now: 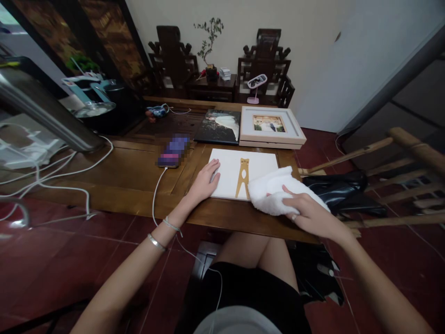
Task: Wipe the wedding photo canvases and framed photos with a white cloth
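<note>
A flat white board with a golden-brown cat figure on it lies near the front edge of the wooden table. My left hand rests on the board's left edge, fingers stretched out and holding nothing. In my right hand is a bunched white towel. The towel covers the board's lower right corner and part of the table, and touches the right leg of the figure. Some of my right fingers are hidden in its folds.
Behind the board lie a black photo panel and a light framed picture. A phone with a white charging cable is to the left. Several cords and a metal cylinder are further left. A wooden chair stands right.
</note>
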`<state>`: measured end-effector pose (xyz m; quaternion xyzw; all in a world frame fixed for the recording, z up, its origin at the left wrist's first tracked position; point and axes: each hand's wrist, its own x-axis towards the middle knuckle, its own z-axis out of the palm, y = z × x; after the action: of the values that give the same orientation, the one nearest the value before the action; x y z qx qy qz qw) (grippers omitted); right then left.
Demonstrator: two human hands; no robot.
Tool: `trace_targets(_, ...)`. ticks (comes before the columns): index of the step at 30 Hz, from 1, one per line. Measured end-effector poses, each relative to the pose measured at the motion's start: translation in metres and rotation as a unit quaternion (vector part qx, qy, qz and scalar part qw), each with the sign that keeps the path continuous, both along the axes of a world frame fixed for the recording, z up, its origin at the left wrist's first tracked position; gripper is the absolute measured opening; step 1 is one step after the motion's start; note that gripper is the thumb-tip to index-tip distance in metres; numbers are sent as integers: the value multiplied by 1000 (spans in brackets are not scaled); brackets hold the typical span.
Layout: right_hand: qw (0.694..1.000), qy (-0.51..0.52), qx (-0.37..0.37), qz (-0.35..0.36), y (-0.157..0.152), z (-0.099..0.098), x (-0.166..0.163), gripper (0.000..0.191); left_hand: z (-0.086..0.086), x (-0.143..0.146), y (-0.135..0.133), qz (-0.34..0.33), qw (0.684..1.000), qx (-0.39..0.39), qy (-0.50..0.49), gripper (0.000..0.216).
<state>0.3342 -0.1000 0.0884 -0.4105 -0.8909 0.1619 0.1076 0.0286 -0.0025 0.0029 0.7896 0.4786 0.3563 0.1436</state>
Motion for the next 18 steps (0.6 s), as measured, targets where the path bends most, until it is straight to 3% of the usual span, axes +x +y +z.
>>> trace_targets(6,997,10,41,-67,54,-5,-13,14,-1,0,1,0,1000,-2,1,40)
trace_targets(10,983,20,83,-162,88,-9,-42,14,-1,-1,1,1,1000,-1,2,41)
trace_targets(12,981,13,84,-177,98,-11,-60,22,-1,-1,0,0,1000,0,2,41)
trace_targets(18,992,-56,104,-35,78,-23,-96,38,-2,-2,1,0,1000,-1,-4,40)
